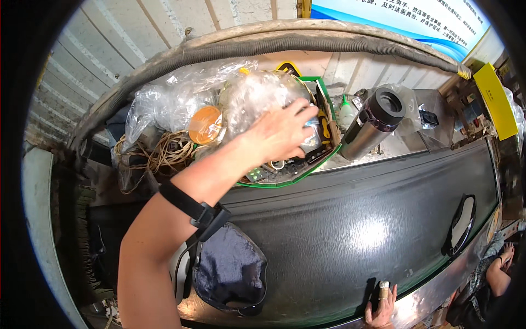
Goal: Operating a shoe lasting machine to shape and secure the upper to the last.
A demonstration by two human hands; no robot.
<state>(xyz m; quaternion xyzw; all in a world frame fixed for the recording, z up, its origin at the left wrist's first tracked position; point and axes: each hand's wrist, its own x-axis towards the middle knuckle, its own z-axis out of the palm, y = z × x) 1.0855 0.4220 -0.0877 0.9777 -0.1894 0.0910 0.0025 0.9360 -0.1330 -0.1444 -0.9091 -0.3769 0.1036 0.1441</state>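
My left hand (282, 129) reaches over a green-edged box (329, 156) of mixed small items. Its fingers are spread beside a crumpled clear plastic bag (246, 98); whether the fingertips touch anything inside is unclear. A small pale bluish item (312, 137) lies partly under them, and a yellow-and-black tool handle (325, 127) stands near the box's right wall. A dark strap with a buckle circles my left forearm. My right hand (382, 312) rests at the bench's near edge, fingers apart, one finger wrapped in a tan covering. I see nothing held in it.
Right of the box are a steel flask (372, 123) with a black lid and a small squeeze bottle (347, 114). Coiled cord (170, 151) lies left. On the dark bench mat are a navy cloth item (230, 268) and a black-rimmed oval object (463, 222). Another person's arm (498, 277) shows lower right.
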